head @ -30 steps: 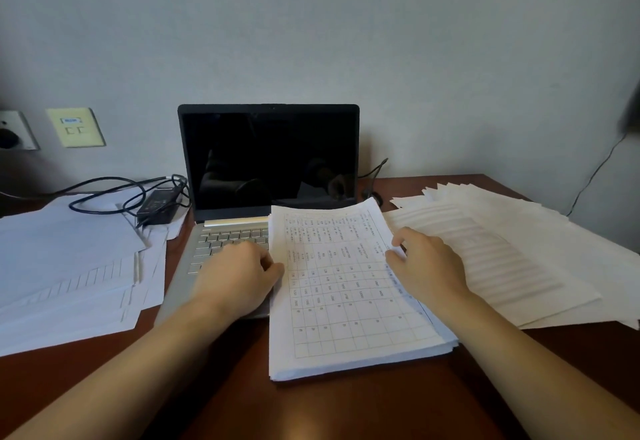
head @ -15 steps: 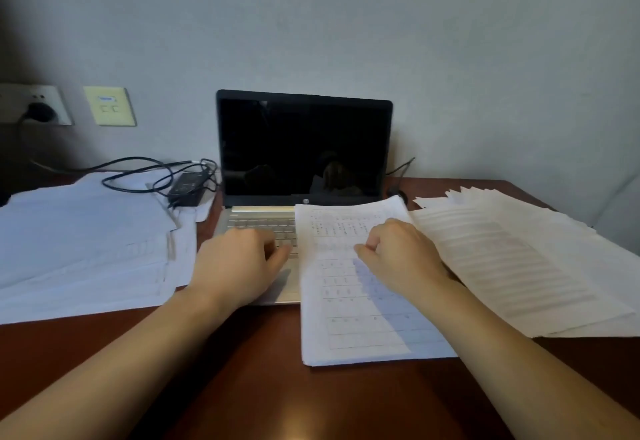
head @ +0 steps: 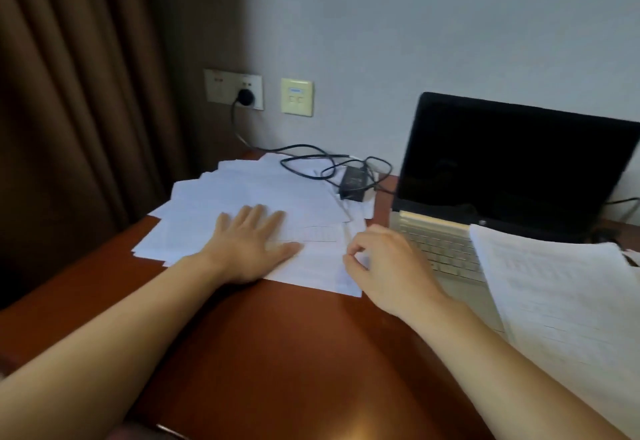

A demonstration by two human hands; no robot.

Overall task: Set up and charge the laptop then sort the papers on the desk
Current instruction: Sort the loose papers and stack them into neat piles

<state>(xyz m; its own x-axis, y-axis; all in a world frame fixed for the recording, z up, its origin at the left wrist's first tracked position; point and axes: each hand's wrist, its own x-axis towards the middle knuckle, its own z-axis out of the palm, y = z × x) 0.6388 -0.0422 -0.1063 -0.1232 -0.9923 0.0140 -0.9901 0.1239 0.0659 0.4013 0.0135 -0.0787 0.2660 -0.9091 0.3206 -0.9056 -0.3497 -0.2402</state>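
Left hand [head: 249, 245] lay flat, fingers straight, pressing fanned sheets [head: 249, 190] left of open laptop [head: 512, 162]; right hand [head: 384, 266] curled at sheet edge, pinch unclear. Judged best: pin pile, draw edges inward, square gently

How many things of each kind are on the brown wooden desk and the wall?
Open silver laptop, black screen: 1
Black power adapter with cable: 1
White paper piles: 2, fanned pile, stack over keyboard
Wall plates: 2, white socket plate, cream plate
Total: 6
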